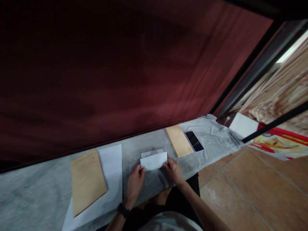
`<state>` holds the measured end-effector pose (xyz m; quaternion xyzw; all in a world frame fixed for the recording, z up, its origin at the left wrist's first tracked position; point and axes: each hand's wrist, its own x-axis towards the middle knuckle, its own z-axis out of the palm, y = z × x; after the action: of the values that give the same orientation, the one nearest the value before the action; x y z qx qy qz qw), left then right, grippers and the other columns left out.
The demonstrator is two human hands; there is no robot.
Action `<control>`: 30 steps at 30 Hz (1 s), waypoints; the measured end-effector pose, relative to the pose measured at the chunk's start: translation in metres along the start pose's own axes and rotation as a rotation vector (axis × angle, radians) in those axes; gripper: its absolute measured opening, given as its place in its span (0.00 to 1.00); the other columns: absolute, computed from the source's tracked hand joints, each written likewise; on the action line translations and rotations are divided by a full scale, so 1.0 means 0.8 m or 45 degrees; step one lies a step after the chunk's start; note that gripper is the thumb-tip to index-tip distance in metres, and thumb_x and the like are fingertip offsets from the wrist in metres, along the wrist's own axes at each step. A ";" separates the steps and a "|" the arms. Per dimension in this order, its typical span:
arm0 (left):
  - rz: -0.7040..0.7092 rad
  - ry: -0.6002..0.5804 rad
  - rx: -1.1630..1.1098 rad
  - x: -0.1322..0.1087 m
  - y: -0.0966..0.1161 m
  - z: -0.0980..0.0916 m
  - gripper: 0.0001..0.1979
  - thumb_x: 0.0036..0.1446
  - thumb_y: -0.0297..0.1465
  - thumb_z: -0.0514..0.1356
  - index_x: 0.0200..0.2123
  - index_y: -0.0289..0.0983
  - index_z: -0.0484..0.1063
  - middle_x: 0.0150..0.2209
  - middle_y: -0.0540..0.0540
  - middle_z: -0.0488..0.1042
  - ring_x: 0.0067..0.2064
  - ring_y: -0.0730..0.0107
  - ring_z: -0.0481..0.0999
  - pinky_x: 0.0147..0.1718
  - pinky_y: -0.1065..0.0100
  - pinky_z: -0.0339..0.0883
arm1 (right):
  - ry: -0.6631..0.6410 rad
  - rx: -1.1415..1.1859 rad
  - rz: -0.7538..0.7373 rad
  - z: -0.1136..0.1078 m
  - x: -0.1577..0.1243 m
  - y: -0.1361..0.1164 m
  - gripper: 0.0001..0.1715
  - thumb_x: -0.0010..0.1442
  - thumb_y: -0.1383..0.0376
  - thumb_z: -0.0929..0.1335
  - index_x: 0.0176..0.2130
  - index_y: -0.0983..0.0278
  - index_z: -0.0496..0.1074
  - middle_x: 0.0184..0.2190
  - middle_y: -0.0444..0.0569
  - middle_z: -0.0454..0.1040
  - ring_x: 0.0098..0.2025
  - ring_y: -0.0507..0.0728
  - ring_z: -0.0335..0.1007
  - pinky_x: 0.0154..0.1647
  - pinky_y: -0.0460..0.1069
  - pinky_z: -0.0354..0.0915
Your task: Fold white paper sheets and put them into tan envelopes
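Note:
Both hands hold a folded sheet of white paper (154, 161) in front of me, just over the grey cloth-covered surface (134, 154). My left hand (136, 181) pinches its lower left corner. At the lower right edge, my right hand (173, 171) grips it between thumb and fingers. A second strip of white paper (151, 152) shows behind the folded front; whether it belongs to the same sheet I cannot tell. To the left, a brown envelope (88, 183) lies on top of white sheets (112, 179). Right of my hands lies another brown envelope (179, 141).
A phone (194, 141) with a dark screen lies beside the right envelope. A dark red panel (134, 80) rises behind the surface. On the right are a dark metal bar (276, 122), a colourful printed box (281, 142) and a tiled floor (240, 186).

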<state>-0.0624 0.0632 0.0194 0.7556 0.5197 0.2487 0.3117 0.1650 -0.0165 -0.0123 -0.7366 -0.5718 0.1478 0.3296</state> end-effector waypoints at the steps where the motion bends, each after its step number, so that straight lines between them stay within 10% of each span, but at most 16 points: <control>1: 0.002 0.018 0.029 0.002 0.003 0.001 0.09 0.65 0.34 0.54 0.45 0.41 0.71 0.41 0.46 0.81 0.43 0.62 0.81 0.42 0.63 0.73 | 0.010 -0.018 0.023 0.000 0.001 -0.002 0.15 0.71 0.55 0.60 0.42 0.59 0.70 0.34 0.48 0.77 0.37 0.60 0.76 0.41 0.53 0.69; 11: -0.058 0.047 0.353 0.014 0.013 0.010 0.11 0.66 0.32 0.54 0.49 0.38 0.70 0.41 0.44 0.80 0.39 0.64 0.81 0.35 0.68 0.68 | 0.038 -0.296 0.124 0.003 0.009 -0.032 0.21 0.71 0.61 0.58 0.60 0.64 0.62 0.49 0.59 0.76 0.47 0.64 0.76 0.49 0.56 0.69; 30: -0.240 -0.199 0.773 0.028 0.047 -0.002 0.14 0.69 0.34 0.49 0.45 0.37 0.74 0.39 0.43 0.80 0.40 0.62 0.80 0.34 0.67 0.66 | 0.274 -0.712 0.005 0.018 0.012 -0.046 0.22 0.71 0.66 0.58 0.60 0.68 0.66 0.45 0.60 0.76 0.43 0.62 0.73 0.46 0.56 0.66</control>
<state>-0.0320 0.0749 0.0493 0.7794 0.6123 -0.0061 0.1327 0.1318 0.0019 0.0030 -0.8113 -0.5508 -0.0937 0.1722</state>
